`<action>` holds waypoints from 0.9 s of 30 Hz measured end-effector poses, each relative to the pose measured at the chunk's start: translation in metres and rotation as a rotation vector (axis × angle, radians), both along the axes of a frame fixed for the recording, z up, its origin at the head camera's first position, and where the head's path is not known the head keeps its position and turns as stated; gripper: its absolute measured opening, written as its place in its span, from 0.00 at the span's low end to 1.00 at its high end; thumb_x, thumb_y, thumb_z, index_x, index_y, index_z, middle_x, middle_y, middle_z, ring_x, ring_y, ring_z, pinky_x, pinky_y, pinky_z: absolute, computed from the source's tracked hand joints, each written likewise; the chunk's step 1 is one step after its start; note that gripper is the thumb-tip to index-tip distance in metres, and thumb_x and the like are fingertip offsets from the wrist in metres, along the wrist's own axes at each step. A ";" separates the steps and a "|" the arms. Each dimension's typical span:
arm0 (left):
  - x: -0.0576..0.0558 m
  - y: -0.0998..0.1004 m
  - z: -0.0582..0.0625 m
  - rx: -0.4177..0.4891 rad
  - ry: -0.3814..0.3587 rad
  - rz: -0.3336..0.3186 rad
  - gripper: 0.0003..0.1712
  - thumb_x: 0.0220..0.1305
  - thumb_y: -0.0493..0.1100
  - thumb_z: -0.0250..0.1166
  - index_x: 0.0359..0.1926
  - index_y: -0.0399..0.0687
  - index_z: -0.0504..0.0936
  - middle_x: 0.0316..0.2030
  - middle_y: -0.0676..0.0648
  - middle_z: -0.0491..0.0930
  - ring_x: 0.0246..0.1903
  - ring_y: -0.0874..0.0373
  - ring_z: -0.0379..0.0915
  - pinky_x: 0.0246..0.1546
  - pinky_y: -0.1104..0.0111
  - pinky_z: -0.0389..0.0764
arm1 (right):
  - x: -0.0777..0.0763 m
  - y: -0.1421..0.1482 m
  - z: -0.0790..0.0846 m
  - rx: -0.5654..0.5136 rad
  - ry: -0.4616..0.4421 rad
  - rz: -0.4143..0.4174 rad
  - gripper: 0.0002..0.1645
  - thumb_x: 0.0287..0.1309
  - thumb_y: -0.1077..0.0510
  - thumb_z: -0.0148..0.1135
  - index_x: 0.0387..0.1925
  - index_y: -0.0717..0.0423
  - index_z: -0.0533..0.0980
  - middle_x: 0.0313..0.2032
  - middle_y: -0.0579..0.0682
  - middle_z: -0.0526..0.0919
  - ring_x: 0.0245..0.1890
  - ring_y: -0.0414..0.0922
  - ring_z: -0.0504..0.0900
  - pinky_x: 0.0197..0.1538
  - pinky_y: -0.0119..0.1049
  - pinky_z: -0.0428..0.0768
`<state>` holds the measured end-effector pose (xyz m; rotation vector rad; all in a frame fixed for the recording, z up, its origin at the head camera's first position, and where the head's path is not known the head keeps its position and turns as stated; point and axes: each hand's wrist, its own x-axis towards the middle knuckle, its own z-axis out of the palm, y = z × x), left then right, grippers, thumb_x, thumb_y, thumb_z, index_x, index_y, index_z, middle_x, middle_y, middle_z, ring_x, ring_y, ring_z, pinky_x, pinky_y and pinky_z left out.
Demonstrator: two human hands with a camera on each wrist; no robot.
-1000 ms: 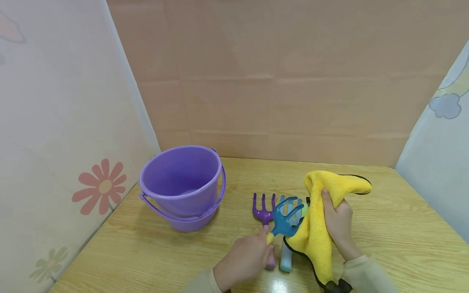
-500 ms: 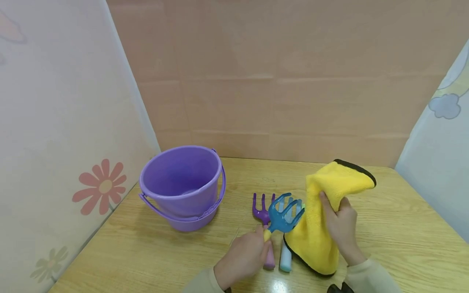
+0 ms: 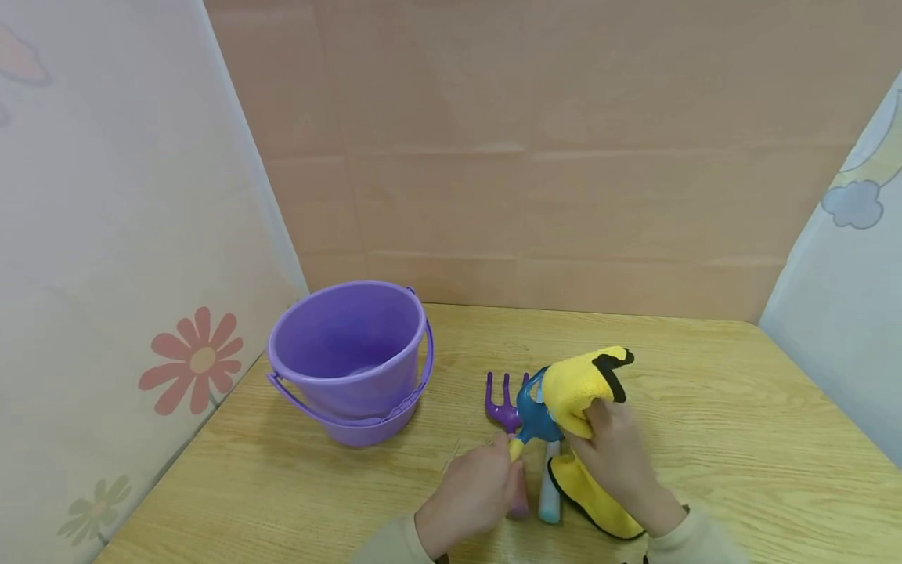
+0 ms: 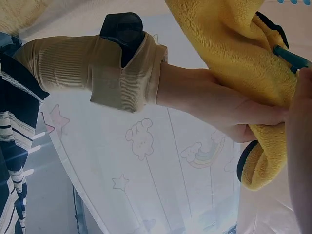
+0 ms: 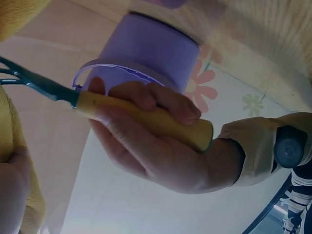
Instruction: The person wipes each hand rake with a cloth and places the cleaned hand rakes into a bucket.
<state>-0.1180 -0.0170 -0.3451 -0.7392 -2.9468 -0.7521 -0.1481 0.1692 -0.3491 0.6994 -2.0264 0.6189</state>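
My left hand (image 3: 467, 495) grips the yellow handle (image 5: 146, 122) of a small toy hand rake, its blue tined head (image 3: 537, 417) pointing up and away. My right hand (image 3: 616, 458) holds a fluffy yellow cloth (image 3: 574, 388) with black edging, bunched against the rake's tines and covering part of them. The cloth's lower end hangs below the right hand in the head view. Beneath the held rake, a purple rake (image 3: 503, 411) with a pink handle lies on the table. Beside it is a light blue handle (image 3: 550, 493), its upper part mostly hidden.
A purple bucket (image 3: 355, 399) with its handle lowered stands to the left on the wooden table (image 3: 317, 501). A tan panel (image 3: 521, 157) rises behind the table, and white printed sheets flank both sides.
The right hand has moved left with the cloth, from beside the rake onto its tines. The left hand and its rake stay nearly in place.
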 end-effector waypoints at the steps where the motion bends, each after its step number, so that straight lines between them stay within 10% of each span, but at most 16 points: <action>1: 0.000 0.000 0.001 0.000 -0.005 -0.001 0.11 0.65 0.44 0.55 0.35 0.38 0.69 0.14 0.53 0.61 0.12 0.64 0.58 0.10 0.73 0.61 | 0.002 -0.001 -0.001 0.017 -0.023 0.018 0.29 0.65 0.38 0.39 0.16 0.52 0.62 0.17 0.37 0.59 0.20 0.33 0.59 0.22 0.26 0.61; 10: 0.002 0.002 0.003 0.086 0.005 -0.035 0.05 0.66 0.40 0.53 0.37 0.42 0.69 0.15 0.56 0.59 0.12 0.66 0.56 0.10 0.74 0.60 | 0.002 -0.010 -0.011 0.144 -0.054 0.216 0.25 0.66 0.41 0.41 0.38 0.57 0.73 0.36 0.49 0.77 0.43 0.49 0.71 0.58 0.32 0.57; 27: 0.006 0.004 0.001 0.003 0.139 -0.045 0.08 0.63 0.39 0.55 0.32 0.38 0.68 0.15 0.55 0.60 0.12 0.65 0.58 0.09 0.75 0.59 | -0.002 -0.013 -0.019 0.239 -0.058 0.047 0.29 0.70 0.43 0.29 0.39 0.60 0.71 0.27 0.48 0.80 0.37 0.51 0.78 0.44 0.50 0.71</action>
